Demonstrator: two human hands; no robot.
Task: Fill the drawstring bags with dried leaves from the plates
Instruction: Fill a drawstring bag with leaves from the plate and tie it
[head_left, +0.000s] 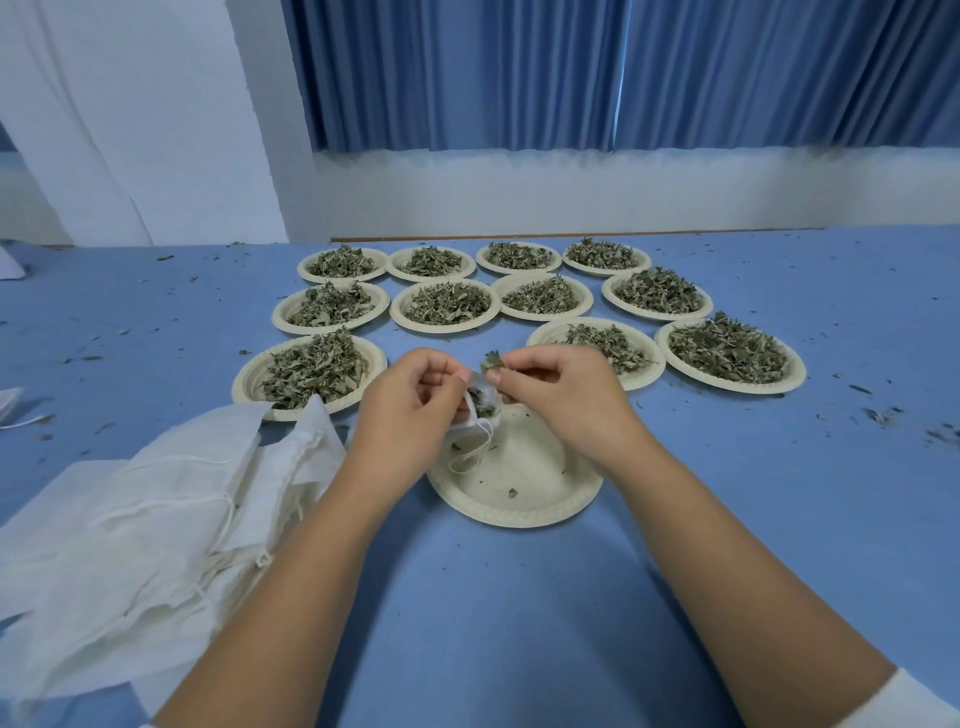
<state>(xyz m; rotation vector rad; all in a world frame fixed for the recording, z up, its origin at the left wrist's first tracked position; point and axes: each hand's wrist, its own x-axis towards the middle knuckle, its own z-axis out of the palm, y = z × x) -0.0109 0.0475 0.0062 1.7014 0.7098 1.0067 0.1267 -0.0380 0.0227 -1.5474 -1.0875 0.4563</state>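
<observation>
Both hands meet above the near plate (545, 483), which is almost bare apart from a few crumbs. The left hand (410, 395) pinches the bag (480, 410) by its rim, fingers curled. The bag hangs down and a little toward the person, long axis near upright, with its mouth at the top tilted to the right. Some green already shows inside it, and its strings (475, 452) trail onto the plate.

The right hand (550, 384) is closed on a small pinch of leaves (491, 360) between thumb and fingertips. It holds them just above the mouth and slightly to its right, close enough that the two hands almost touch. As I judge it, the coming move is a short push down and to the left into the opening. The left hand has to keep that rim spread, since the mouth looks narrow against the fingers going in.

Anything that drops should land on the plate below. The heaped plates (243, 387) sit beyond the hands in rows, one just behind the right hand (647, 376), so that hand has the shorter reach for more. Spare bags (171, 493) lie piled by the left forearm, touching the nearest heaped plate, so the left side is crowded. The table (519, 623) toward the person and out to the right gives open room.
</observation>
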